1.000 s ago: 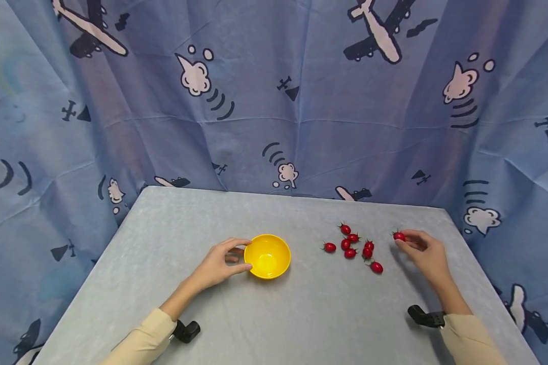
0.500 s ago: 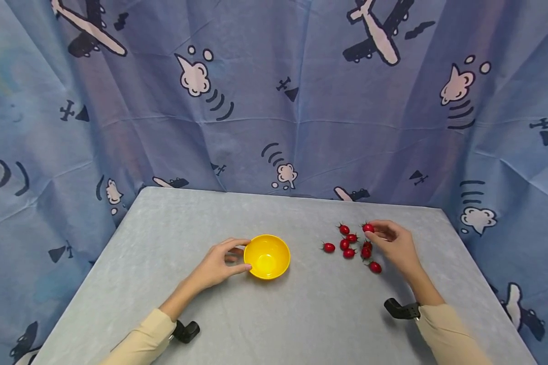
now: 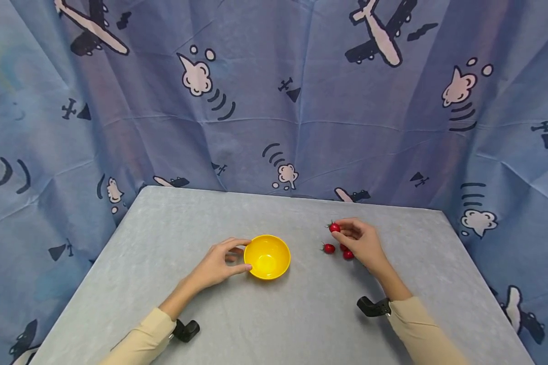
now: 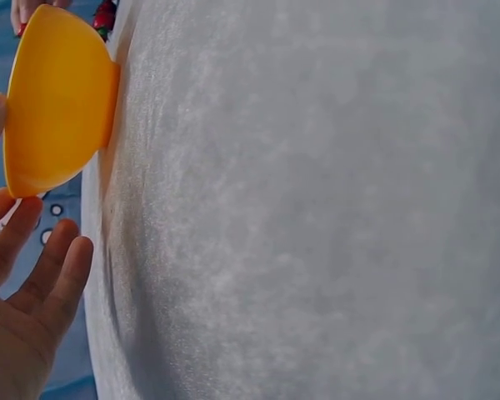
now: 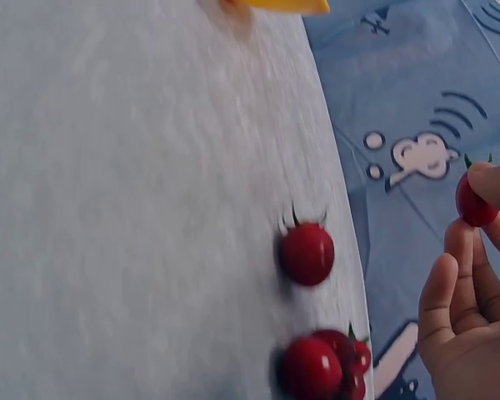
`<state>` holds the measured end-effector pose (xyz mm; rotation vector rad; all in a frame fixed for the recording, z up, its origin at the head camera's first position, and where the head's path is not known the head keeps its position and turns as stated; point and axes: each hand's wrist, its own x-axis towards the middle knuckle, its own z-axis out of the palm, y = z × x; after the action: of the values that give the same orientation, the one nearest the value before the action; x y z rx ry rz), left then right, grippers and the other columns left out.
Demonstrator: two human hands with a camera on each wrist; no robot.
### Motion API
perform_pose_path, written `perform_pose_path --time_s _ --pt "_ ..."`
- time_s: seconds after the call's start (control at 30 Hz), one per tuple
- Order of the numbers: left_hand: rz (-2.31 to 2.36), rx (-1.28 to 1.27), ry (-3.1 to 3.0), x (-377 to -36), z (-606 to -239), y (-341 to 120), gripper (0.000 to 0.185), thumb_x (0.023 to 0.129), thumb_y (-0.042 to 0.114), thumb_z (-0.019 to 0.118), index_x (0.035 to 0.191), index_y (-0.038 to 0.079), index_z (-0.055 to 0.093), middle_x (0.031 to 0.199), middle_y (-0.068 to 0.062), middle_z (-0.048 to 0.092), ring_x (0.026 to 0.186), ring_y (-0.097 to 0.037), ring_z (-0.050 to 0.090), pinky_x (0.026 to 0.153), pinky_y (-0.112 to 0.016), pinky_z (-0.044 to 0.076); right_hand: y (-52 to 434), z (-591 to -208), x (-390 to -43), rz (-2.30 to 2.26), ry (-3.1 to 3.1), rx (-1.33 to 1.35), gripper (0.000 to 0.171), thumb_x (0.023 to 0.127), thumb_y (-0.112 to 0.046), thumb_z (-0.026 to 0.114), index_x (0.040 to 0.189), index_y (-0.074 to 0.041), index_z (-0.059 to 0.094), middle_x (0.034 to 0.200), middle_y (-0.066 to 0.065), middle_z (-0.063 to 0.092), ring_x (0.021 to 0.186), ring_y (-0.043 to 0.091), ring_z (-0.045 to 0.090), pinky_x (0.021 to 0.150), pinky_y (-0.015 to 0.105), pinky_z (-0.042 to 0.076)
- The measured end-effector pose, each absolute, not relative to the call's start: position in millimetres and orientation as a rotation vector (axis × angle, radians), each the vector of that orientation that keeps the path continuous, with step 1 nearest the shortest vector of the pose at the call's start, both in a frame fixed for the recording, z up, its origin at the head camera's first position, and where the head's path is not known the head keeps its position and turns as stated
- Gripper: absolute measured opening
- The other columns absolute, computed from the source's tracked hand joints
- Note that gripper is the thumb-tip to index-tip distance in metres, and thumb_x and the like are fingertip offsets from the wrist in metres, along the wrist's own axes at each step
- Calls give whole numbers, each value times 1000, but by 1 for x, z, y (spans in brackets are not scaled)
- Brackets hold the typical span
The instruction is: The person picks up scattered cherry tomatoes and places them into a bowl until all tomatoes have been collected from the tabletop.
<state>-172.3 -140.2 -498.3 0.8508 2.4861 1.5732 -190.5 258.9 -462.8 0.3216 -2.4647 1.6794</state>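
In the head view, a small yellow bowl (image 3: 267, 257) stands upright on the table. My left hand (image 3: 219, 262) holds its left side, thumb at the near rim and index finger at the far rim; the left wrist view shows the other fingers spread below the bowl (image 4: 60, 104). My right hand (image 3: 364, 245) pinches a red cherry tomato (image 3: 334, 227) with a green stem, raised above the table to the right of the bowl. Under that hand lie more cherry tomatoes, partly hidden by it. A single tomato (image 3: 329, 248) rests nearest the bowl.
A pale grey cloth covers the table (image 3: 255, 324). Behind it hangs a blue curtain (image 3: 246, 152) printed with airplanes and clouds. Black wrist devices sit on the left wrist (image 3: 185, 331) and the right wrist (image 3: 373, 306).
My right hand has moved left with the cherry tomato, passing over the tomatoes on the table toward the bowl. The left hand and the bowl have stayed in place.
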Motion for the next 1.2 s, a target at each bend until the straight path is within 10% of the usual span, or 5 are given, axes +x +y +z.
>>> perform_pose_path --time_s 1.2 --pt "1518 899 2542 -172 -496 -138 58 86 20 86 137 8 62 130 -6 62 108 -23 64 87 -39 58 185 -470 -180 1800 -2517 734 28 85 7 79 111 5 70 104 16 70 91 36 63 76 30 58"
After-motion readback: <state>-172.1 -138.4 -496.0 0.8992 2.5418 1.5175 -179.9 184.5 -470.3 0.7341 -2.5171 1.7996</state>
